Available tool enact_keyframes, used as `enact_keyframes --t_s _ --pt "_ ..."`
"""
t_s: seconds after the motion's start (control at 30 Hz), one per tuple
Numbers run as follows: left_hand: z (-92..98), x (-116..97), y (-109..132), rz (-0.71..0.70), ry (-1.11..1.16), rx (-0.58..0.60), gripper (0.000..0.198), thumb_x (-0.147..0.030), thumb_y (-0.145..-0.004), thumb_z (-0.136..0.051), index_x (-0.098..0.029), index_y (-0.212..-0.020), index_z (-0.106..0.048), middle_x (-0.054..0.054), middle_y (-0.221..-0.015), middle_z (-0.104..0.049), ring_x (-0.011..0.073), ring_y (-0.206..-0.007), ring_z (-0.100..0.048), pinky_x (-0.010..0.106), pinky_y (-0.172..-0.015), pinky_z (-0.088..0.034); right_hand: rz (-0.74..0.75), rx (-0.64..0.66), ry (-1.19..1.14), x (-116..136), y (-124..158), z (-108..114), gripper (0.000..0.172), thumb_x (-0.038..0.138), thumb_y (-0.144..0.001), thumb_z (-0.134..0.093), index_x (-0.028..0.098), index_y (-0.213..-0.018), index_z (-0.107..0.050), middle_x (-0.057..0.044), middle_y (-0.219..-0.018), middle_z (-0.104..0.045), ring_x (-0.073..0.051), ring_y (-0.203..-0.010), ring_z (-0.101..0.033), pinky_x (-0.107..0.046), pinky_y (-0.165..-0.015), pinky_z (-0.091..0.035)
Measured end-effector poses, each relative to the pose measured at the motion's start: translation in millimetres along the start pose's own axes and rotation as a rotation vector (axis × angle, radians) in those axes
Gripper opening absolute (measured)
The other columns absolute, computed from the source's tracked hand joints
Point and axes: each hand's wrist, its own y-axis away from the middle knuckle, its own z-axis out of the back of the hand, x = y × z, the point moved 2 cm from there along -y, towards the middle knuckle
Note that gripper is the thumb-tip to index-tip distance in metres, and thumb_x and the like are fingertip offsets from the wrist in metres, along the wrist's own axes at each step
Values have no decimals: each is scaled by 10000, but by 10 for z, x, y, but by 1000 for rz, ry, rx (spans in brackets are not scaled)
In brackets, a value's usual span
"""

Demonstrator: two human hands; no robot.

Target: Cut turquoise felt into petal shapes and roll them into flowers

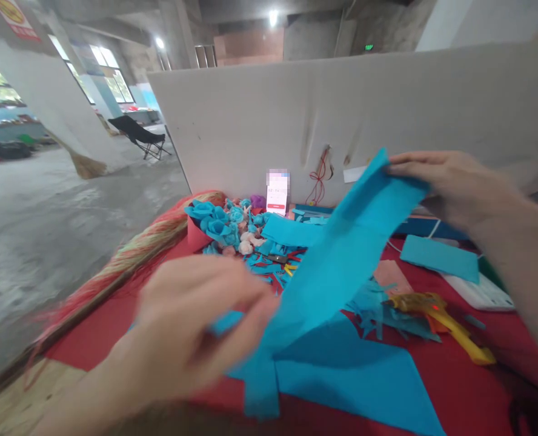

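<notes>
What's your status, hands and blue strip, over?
Fingers: left hand pinching blue strip, near end; right hand holding far end. Strip raised over red cloth. Nearby: glue gun, blue scraps.

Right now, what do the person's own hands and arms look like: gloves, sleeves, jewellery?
The left hand and right hand wear no gloves; no ring or watch shows. The left forearm and right forearm are uncovered, no sleeve in view. The left hand is blurred.

Left hand [191, 327] blurred, pinches near end of blue felt strip [342, 254]. Right hand [451, 184] grips far end, strip raised over red surface [469, 393]. Yellow glue gun [446, 321] beside strip. Blue felt flowers [219, 224] behind.
</notes>
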Motion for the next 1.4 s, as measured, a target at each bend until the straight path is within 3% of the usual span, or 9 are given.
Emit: enact_keyframes --t_s 0.2,0.33,0.47,0.6,0.87,0.93,1.03,1.23,1.4 --pt "-980 498 5 646 889 409 435 -416 -795 -523 -225 -1177 -442 68 -1246 -481 198 -1099 -490 283 -846 -440 -73 110 -38 -279 -193 -453 72 207 -617 -685 183 -685 -680 -9 -615 -626 -108 -534 -531 -255 -500 -420" --pt "-1399 509 225 708 1212 591 527 -411 -745 -587 -176 -1189 -430 115 -1098 -574 212 -919 -603 339 -791 -472 -79 148 -56 -382 -300 -500 48 202 -608 -684 202 -656 -680 -1 -587 -635 -119 -518 -543 -261 -506 -430" --pt "-1360 306 333 635 1190 707 449 -410 -717 -615 -164 -1082 -525 67 -892 -627 196 -829 -602 342 -783 -458 -97 147 -80 -341 -359 -455 69 208 -611 -683 209 -681 -678 2 -577 -632 -122 -496 -542 -264 -484 -433" --pt "-1296 222 296 594 1067 605 447 -397 -701 -635 -201 -1094 -548 71 -1195 -521 242 -1115 -456 353 -946 -355 -74 150 -106 -219 -411 -442 82 203 -606 -690 202 -686 -670 1 -613 -639 -127 -556 -567 -268 -543 -463" --pt "-1392 -65 476 1207 1411 559 472 -361 -588 -688 -144 -997 -596 85 -1025 -638 249 -951 -588 362 -837 -448 -47 92 -44 -93 -619 -392 65 135 -623 -688 179 -659 -656 18 -578 -596 -97 -542 -517 -241 -546 -412" --pt "-1244 -98 487 1094 1347 736 384 -403 -634 -644 -160 -930 -626 51 -950 -661 235 -900 -604 338 -794 -464 -70 107 -41 -156 -596 -412 64 127 -641 -676 175 -662 -639 19 -575 -589 -96 -537 -518 -239 -542 -416" --pt "-954 38 381 544 1019 1136 302 -427 -720 -582 -161 -834 -667 30 -893 -675 254 -901 -596 302 -785 -461 -105 184 -43 -316 -469 -533 49 142 -689 -652 159 -725 -622 17 -603 -593 -97 -537 -533 -239 -535 -437" --pt "-707 793 -337 464 497 156 374 -433 -788 -503 -160 -1029 -588 70 -1061 -624 208 -967 -574 280 -803 -451 -72 344 -55 -466 -176 -936 113 226 -813 -565 121 -850 -586 13 -732 -599 -99 -612 -568 -267 -586 -481" --pt "-879 923 -701 439 454 -41 289 -368 -749 -568 -148 -928 -624 60 -925 -667 180 -865 -604 248 -722 -470 30 410 -75 -329 -56 -1139 101 207 -755 -625 125 -812 -608 7 -738 -630 -123 -676 -595 -304 -661 -483"
